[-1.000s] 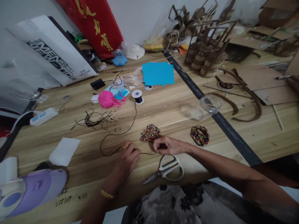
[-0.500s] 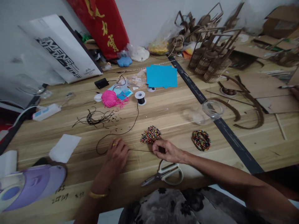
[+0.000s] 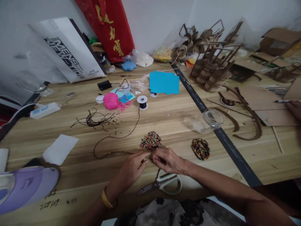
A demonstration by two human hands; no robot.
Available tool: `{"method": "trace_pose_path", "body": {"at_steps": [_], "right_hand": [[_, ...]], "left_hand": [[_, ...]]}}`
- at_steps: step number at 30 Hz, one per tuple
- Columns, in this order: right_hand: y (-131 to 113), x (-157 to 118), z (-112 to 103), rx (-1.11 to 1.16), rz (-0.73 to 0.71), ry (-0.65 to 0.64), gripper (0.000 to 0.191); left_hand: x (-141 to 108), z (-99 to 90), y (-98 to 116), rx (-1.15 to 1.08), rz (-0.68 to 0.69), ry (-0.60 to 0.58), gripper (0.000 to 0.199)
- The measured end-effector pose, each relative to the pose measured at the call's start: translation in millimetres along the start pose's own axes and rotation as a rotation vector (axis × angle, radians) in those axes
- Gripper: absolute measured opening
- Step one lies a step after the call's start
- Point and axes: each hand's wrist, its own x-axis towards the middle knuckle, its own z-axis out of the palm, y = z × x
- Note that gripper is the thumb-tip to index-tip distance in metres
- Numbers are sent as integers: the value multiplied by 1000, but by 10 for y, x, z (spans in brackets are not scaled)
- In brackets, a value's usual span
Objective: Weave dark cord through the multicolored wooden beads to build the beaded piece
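Observation:
My right hand [image 3: 168, 160] is closed in a pinch on the end of a thin black cord [image 3: 100, 142], just in front of a pile of small multicoloured beads [image 3: 150, 140]. Close by on the left, my left hand [image 3: 135, 166] has its fingers stretched toward the right fingertips, thumb apart. The cord passes behind it, and a few tiny beads sit on the stretch to its left. From there the cord loops back to a white spool [image 3: 142, 102]. Scissors with pale handles [image 3: 169, 183] lie below my right hand. To the right rests a coil of strung beads [image 3: 200, 149].
Beyond the hands are pink yarn [image 3: 111, 101], cut black cords [image 3: 92, 119] and blue sheets [image 3: 164, 82]. A clear round container [image 3: 213, 118] and small woven baskets [image 3: 209, 73] stand to the right. Another person's hand [image 3: 295, 108] holds a pen over cardboard. A purple device [image 3: 35, 185] sits left.
My left hand has moved right, up to my right hand, and its fingers have straightened. Small beads now show on the cord to its left. The view has shifted slightly.

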Motion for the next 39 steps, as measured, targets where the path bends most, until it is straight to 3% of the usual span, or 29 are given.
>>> {"method": "trace_pose_path", "body": {"at_steps": [9,22,29,34,39], "right_hand": [[43,-12,2,-71,-50,80,8],[95,-13,-29,-85,-69,80,6],[137,13,-345,-103,155,205,5],[159,49,-539,-141,261,142,10],[101,59,-547,-168,218,14,10]], "left_hand": [[190,132,-19,-345,-157,10,8],[239,230,-152,-258,-89,112,10],[198,268,-237,-220,-17,183,10],[186,284,-199,-197,1,194,10],[184,280,-181,-139,19,232,11]]}}
